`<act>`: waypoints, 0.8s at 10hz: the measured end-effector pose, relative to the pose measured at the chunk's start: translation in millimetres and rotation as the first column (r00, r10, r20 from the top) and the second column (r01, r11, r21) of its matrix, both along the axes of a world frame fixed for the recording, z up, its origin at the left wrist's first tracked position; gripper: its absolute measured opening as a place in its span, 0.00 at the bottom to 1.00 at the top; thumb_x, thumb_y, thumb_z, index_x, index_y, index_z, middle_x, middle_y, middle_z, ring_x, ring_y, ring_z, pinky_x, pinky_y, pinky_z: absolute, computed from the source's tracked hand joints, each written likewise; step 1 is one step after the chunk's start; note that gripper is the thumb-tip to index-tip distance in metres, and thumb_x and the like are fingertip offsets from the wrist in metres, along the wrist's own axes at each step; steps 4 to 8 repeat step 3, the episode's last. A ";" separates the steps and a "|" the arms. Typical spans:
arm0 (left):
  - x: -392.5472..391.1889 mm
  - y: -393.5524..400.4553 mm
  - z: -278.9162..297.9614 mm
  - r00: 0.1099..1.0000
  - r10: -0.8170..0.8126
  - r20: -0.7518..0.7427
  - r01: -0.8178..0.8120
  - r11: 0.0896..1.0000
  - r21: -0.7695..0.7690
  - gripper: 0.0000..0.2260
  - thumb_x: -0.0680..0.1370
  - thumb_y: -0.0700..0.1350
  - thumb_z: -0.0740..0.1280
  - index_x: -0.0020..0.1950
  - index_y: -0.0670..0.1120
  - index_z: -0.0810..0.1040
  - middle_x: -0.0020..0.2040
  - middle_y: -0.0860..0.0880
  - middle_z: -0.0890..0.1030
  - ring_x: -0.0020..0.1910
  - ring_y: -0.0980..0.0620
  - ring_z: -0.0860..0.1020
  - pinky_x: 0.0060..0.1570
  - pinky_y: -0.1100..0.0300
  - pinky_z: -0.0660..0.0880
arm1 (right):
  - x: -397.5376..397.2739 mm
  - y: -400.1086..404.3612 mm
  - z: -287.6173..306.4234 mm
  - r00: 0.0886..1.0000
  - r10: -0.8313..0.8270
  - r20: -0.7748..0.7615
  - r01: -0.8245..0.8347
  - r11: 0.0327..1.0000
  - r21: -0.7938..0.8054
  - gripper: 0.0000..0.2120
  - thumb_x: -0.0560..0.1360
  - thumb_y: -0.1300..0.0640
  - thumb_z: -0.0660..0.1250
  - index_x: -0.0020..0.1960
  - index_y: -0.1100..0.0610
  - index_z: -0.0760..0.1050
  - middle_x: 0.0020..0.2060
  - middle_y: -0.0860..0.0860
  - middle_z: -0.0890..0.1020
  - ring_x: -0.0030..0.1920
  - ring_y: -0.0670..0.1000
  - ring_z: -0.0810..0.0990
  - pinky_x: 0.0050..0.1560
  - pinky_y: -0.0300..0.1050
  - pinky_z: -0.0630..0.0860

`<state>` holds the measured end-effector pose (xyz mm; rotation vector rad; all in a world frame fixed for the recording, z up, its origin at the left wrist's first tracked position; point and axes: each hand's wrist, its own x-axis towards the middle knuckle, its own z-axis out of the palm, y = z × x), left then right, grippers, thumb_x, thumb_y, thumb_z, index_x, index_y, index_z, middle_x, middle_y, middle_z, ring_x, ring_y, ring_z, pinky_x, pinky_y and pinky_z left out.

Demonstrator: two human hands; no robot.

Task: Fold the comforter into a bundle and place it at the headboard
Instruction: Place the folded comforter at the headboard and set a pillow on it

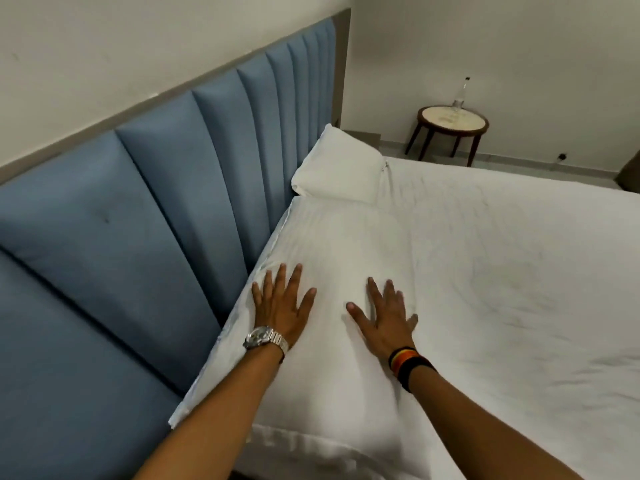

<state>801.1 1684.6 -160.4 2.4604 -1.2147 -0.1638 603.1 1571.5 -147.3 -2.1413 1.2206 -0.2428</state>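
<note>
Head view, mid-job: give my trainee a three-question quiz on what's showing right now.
1. True or false: both hands lie flat, fingers spread, on the white bedding.
2. Which wrist carries the metal watch: A left, B right?
3. What stands on the round side table?

Key:
1. True: the left hand and right hand press the folded comforter beside the blue headboard.
2. A: the watch is on the left.
3. A bottle on the side table.

A white pillow lies at the far end of the bed. Farther right, a small round side table carries a clear bottle near the wall.
</note>
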 end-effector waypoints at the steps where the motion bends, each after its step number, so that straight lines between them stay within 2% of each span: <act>1: 5.9 -31.1 66.8 0.985 -0.109 0.133 0.122 0.988 -0.094 0.31 0.83 0.65 0.45 0.83 0.54 0.61 0.83 0.46 0.62 0.82 0.41 0.59 0.80 0.36 0.49 | -15.2 2.2 81.5 0.948 -0.008 0.318 0.020 0.999 -0.034 0.30 0.79 0.34 0.65 0.77 0.42 0.69 0.80 0.45 0.64 0.79 0.46 0.63 0.80 0.58 0.58; 2: 10.9 -79.5 161.8 0.957 -0.086 0.277 0.159 0.954 -0.255 0.29 0.84 0.62 0.49 0.82 0.51 0.64 0.81 0.43 0.65 0.81 0.38 0.62 0.79 0.36 0.51 | -43.1 14.6 196.1 0.739 0.037 0.672 0.100 0.981 -0.164 0.11 0.78 0.49 0.73 0.59 0.50 0.84 0.61 0.46 0.84 0.57 0.43 0.84 0.61 0.58 0.80; 3: 9.2 -125.6 273.7 0.900 -0.065 0.431 0.248 0.890 -0.382 0.29 0.84 0.61 0.49 0.83 0.51 0.62 0.82 0.43 0.63 0.82 0.39 0.59 0.80 0.37 0.48 | -93.1 46.9 331.1 0.519 0.245 0.819 0.176 0.907 -0.382 0.04 0.77 0.54 0.73 0.50 0.55 0.84 0.45 0.53 0.88 0.47 0.52 0.87 0.54 0.56 0.83; 8: 9.2 -125.6 273.7 0.900 -0.065 0.431 0.248 0.890 -0.382 0.29 0.84 0.61 0.49 0.83 0.51 0.62 0.82 0.43 0.63 0.82 0.39 0.59 0.80 0.37 0.48 | -93.1 46.9 331.1 0.519 0.245 0.819 0.176 0.907 -0.382 0.04 0.77 0.54 0.73 0.50 0.55 0.84 0.45 0.53 0.88 0.47 0.52 0.87 0.54 0.56 0.83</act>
